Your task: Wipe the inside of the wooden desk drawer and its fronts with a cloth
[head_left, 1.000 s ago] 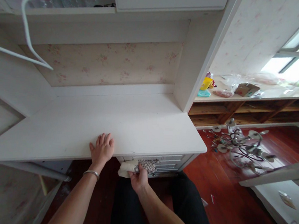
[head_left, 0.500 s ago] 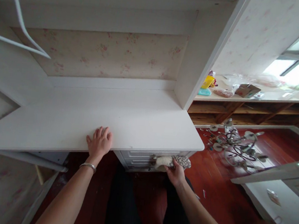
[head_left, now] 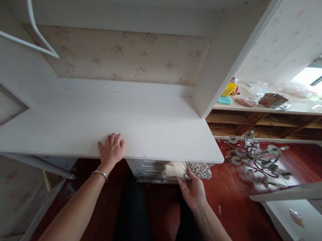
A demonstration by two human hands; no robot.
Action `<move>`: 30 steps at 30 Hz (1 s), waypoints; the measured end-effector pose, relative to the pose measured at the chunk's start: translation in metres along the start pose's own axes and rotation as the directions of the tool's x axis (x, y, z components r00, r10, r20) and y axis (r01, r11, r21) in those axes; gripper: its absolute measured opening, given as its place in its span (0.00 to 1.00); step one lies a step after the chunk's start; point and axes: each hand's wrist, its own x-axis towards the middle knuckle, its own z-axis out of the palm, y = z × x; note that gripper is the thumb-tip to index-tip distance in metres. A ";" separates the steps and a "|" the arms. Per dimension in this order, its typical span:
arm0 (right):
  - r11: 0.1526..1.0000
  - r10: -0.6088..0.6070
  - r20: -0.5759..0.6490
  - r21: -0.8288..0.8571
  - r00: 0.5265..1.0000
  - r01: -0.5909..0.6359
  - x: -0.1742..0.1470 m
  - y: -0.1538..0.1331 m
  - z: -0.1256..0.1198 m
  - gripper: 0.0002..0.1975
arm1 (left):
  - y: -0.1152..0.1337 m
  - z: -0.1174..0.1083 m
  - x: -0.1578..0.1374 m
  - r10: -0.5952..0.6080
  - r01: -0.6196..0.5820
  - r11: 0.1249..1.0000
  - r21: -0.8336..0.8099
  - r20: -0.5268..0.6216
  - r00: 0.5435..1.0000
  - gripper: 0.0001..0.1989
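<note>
My left hand (head_left: 112, 148) lies palm down near the front edge of a white desk (head_left: 149, 125), fingers stretched out and holding nothing. A silver bangle (head_left: 100, 174) circles that wrist. My right hand (head_left: 193, 188) grips a folded cloth (head_left: 175, 170), cream and fluffy on its left part, grey-and-white patterned on its right. The cloth is just below the desk's front edge, before the white drawers (head_left: 144, 168). It covers part of the drawer fronts. Whether it touches them or the edge, I cannot tell.
A white cable (head_left: 31, 15) hangs at upper left. Beyond the desk's right end, a dismantled chandelier (head_left: 257, 159) lies on the red wooden floor. Plastic bags and a cardboard box (head_left: 272, 100) sit on a low shelf unit (head_left: 236, 117). White furniture (head_left: 291, 222) stands at lower right.
My right hand and the cloth have come up slightly, closer to the underside of the desk's front edge. My left hand keeps its flat pose on the desktop. The view has shifted a little.
</note>
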 end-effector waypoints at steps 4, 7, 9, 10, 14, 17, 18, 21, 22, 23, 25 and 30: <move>0.990 0.138 0.093 -0.010 0.986 -0.138 -0.007 0.038 0.014 0.13 | 0.000 0.000 0.000 0.008 -0.008 1.000 -0.001 -0.025 1.000 0.26; 0.971 0.240 0.168 -0.020 0.956 -0.240 -0.006 0.070 0.024 0.13 | 0.000 0.001 0.000 0.021 -0.020 1.000 0.012 -0.046 0.999 0.25; 0.952 0.303 0.215 -0.035 0.928 -0.303 -0.003 0.092 0.031 0.13 | -0.001 0.001 -0.001 0.027 -0.026 0.999 0.022 -0.059 0.998 0.25; 0.941 0.336 0.232 -0.049 0.913 -0.334 0.000 0.104 0.034 0.13 | -0.001 0.001 -0.001 0.028 -0.027 0.999 0.025 -0.066 0.997 0.25; 0.911 0.412 0.224 -0.070 0.883 -0.407 0.019 0.150 0.038 0.11 | -0.001 0.001 0.000 0.031 -0.029 0.999 0.024 -0.075 0.997 0.25; 0.919 0.392 0.168 -0.023 0.905 -0.394 0.041 0.176 0.030 0.09 | -0.002 0.001 0.001 0.021 -0.021 1.000 0.007 -0.052 0.998 0.25; 0.924 0.380 0.136 -0.004 0.915 -0.383 0.049 0.181 0.025 0.09 | -0.002 0.002 0.002 0.018 -0.017 1.000 0.003 -0.045 0.999 0.25; 0.940 0.341 0.048 0.014 0.939 -0.342 0.073 0.178 0.003 0.09 | -0.003 0.003 0.003 0.015 -0.015 1.000 -0.002 -0.042 0.999 0.25; 0.949 0.315 0.028 0.006 0.949 -0.315 0.080 0.172 -0.006 0.09 | -0.003 0.003 0.003 0.017 -0.017 1.000 -0.001 -0.044 0.999 0.25; 0.960 0.280 0.012 -0.006 0.960 -0.280 0.087 0.164 -0.015 0.08 | -0.003 0.003 0.003 0.018 -0.018 1.000 0.000 -0.047 0.999 0.25; 0.980 0.197 -0.035 -0.026 0.980 -0.198 0.097 0.141 -0.032 0.08 | -0.002 0.003 0.002 0.021 -0.021 1.000 0.002 -0.051 0.998 0.25; 0.994 0.092 -0.122 -0.046 0.988 -0.098 0.111 0.069 -0.062 0.13 | -0.002 0.002 0.002 0.021 -0.021 1.000 0.010 -0.055 0.998 0.26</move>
